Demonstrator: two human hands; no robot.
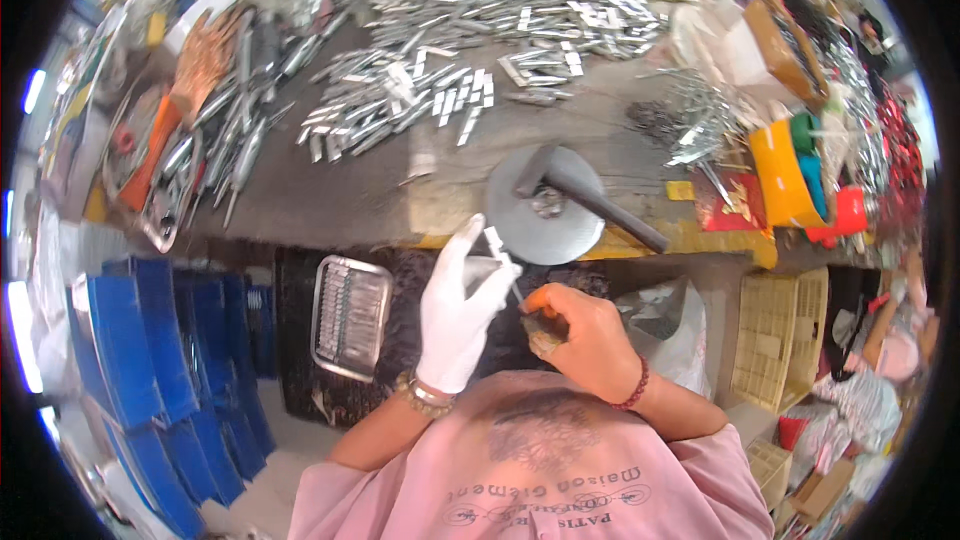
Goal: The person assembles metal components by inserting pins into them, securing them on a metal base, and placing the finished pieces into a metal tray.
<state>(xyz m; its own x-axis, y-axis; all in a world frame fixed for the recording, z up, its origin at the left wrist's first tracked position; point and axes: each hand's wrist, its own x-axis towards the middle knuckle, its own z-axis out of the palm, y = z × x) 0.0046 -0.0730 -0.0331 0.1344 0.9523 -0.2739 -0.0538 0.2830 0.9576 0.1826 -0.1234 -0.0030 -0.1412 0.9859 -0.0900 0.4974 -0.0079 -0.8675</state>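
Note:
My left hand (458, 320), in a white glove, is closed around a slim silvery metal piece (493, 240) just in front of the bench edge. Its fingertips are near a round grey metal disc (520, 240), on which a hammer (600, 202) with a dark handle lies. My right hand (595, 345) has orange-covered fingertips. It is closed on a small brownish piece (545, 332), whose kind I cannot make out. Fingers of both hands come close together at the lower end of the metal piece.
Heaps of slim metal pieces (500, 0) cover the back of the bench. Tools and an orange-handled item (155, 150) lie at left. At right stands a yellow container (785, 175). Below are a metal tray (352, 318) with parts, blue bins (150, 340) and a cream crate (780, 340).

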